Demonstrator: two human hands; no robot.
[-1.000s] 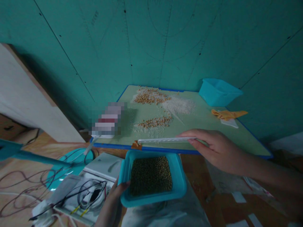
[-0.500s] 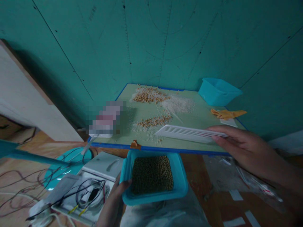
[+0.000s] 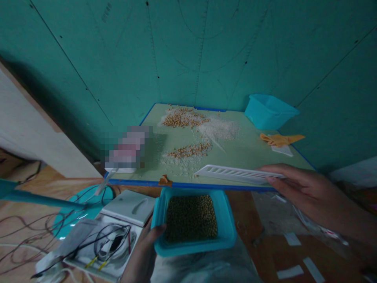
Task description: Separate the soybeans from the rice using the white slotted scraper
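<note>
My left hand [image 3: 147,239] grips the left side of a turquoise plastic basket [image 3: 226,232], its thumb over the rim. Inside lie green beans [image 3: 185,224] and tan soybeans [image 3: 210,214]. The basket sits just below the table's front edge, over my lap. My right hand [image 3: 297,188] pinches one end of a white slotted plastic strip [image 3: 235,174], held level near the front edge of the table [image 3: 241,153]. Beyond the strip are a small row of soybeans [image 3: 190,150] and white grains, a larger soybean pile [image 3: 184,118], and a white grain heap [image 3: 220,129].
A second turquoise basket [image 3: 268,112] stands at the back right against the green wall [image 3: 176,51]. An orange cloth [image 3: 281,140] lies before it. At the table's left is a pixelated object [image 3: 128,149]. A white box with cables [image 3: 114,239] is on the floor at left.
The white strip and my right hand have come slightly lower, closer to the table's front edge. The view has shifted a little. The left hand still holds the basket.
</note>
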